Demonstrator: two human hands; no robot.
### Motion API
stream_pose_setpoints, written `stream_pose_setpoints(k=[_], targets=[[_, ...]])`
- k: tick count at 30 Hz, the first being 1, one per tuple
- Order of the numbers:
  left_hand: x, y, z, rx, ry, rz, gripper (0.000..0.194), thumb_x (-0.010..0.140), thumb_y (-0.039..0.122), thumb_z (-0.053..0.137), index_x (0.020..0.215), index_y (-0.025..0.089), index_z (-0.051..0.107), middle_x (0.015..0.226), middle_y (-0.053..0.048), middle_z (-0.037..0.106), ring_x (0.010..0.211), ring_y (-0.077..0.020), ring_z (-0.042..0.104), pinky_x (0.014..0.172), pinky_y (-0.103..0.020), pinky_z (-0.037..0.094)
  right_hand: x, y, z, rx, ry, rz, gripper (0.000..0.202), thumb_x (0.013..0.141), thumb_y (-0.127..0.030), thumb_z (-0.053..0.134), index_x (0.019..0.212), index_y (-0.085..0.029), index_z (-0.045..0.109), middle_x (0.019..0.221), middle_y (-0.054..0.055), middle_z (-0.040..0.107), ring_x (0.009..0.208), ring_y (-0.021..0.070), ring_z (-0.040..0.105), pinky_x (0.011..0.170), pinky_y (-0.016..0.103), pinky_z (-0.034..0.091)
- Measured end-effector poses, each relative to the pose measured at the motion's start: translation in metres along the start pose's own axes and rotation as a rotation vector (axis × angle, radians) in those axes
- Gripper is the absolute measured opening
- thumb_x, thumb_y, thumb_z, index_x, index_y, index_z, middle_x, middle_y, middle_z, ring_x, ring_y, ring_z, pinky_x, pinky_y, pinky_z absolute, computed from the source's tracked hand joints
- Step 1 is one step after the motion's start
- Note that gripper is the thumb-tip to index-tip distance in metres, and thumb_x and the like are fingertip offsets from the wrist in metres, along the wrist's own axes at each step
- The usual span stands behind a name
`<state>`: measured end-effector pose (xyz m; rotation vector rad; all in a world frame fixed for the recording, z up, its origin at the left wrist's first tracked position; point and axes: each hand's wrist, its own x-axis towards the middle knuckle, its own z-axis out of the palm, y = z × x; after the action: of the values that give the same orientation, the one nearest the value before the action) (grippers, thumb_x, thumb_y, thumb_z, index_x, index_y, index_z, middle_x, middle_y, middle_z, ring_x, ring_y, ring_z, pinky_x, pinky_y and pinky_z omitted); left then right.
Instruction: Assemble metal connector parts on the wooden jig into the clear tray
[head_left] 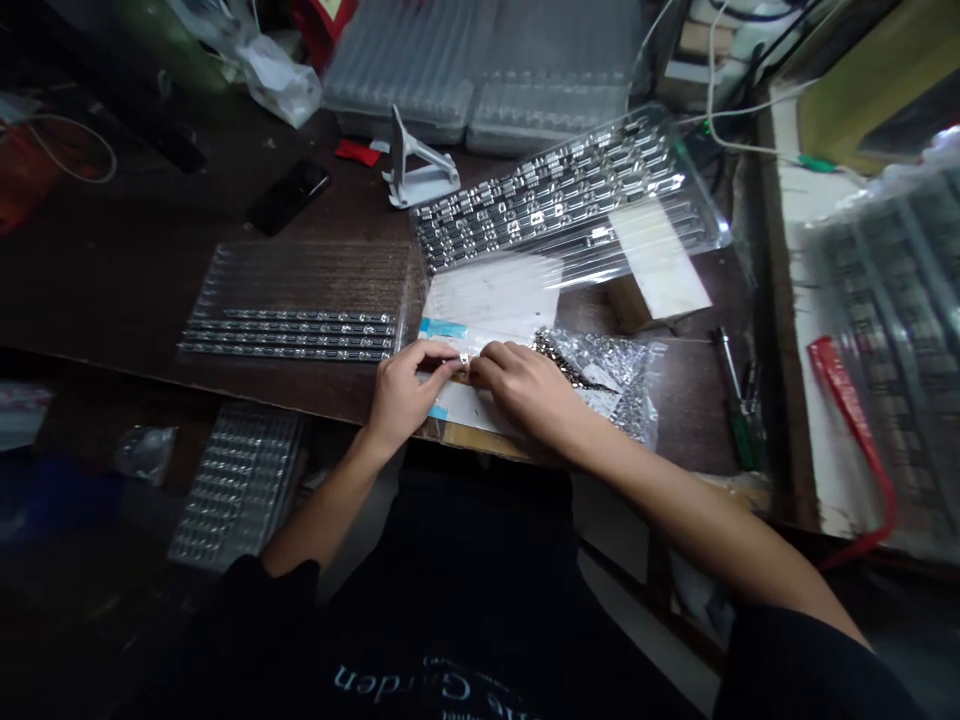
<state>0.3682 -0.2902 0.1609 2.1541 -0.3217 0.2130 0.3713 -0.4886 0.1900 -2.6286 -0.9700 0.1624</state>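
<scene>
Both hands meet over a white sheet [491, 300] with blue tape [444, 328] at the table's front edge. My left hand [409, 388] pinches thumb and forefinger at a tiny shiny piece [464, 362]. My right hand [525, 392] has its fingers curled down at the other side of that piece; what its fingertips hold is too small to make out. Beside the right hand lies a clear bag [634, 375] of small metal parts. On the left is a clear grooved tray [307, 275] with several filled rows. A larger tray [551, 195] of metal parts lies tilted behind the sheet.
Behind stand a white stand [420, 170], clear lidded trays [405, 80] and a black phone [289, 197]. A small box [660, 262] touches the large tray. A pen [726, 360] and a green-handled tool [744, 430] lie right. More trays [232, 485] sit below the left edge.
</scene>
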Motion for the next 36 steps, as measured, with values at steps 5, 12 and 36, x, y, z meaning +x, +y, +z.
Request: stream_pose_setpoints(k=[5, 12, 36], targets=[[0.002, 0.001, -0.001, -0.004, -0.015, -0.029, 0.014, 0.09, 0.034, 0.069, 0.091, 0.02, 0.071, 0.094, -0.004, 0.077, 0.091, -0.0191, 0.072, 0.084, -0.032, 0.057, 0.001, -0.003, -0.003, -0.001, -0.035, 0.007, 0.021, 0.101, -0.012, 0.048, 0.114, -0.01, 0.065, 0.105, 0.013, 0.064, 0.093, 0.0219, 0.059, 0.08, 0.033, 0.046], [0.002, 0.002, 0.0, -0.013, -0.039, -0.047, 0.015, 0.091, 0.034, 0.069, 0.093, 0.02, 0.071, 0.096, -0.004, 0.077, 0.093, -0.019, 0.072, 0.087, -0.032, 0.055, -0.002, 0.007, -0.004, 0.137, 0.024, 0.01, 0.022, 0.1, -0.016, 0.053, 0.116, -0.015, 0.068, 0.107, 0.011, 0.068, 0.095, 0.022, 0.065, 0.076, 0.031, 0.047], [0.002, 0.003, 0.004, -0.107, -0.012, 0.0, 0.013, 0.093, 0.033, 0.067, 0.091, 0.021, 0.066, 0.096, -0.006, 0.074, 0.097, -0.0202, 0.07, 0.091, -0.036, 0.054, -0.017, 0.035, -0.023, 0.24, 0.226, 0.176, 0.024, 0.097, -0.026, 0.052, 0.101, -0.019, 0.075, 0.103, 0.008, 0.076, 0.088, 0.0232, 0.071, 0.072, 0.032, 0.048]])
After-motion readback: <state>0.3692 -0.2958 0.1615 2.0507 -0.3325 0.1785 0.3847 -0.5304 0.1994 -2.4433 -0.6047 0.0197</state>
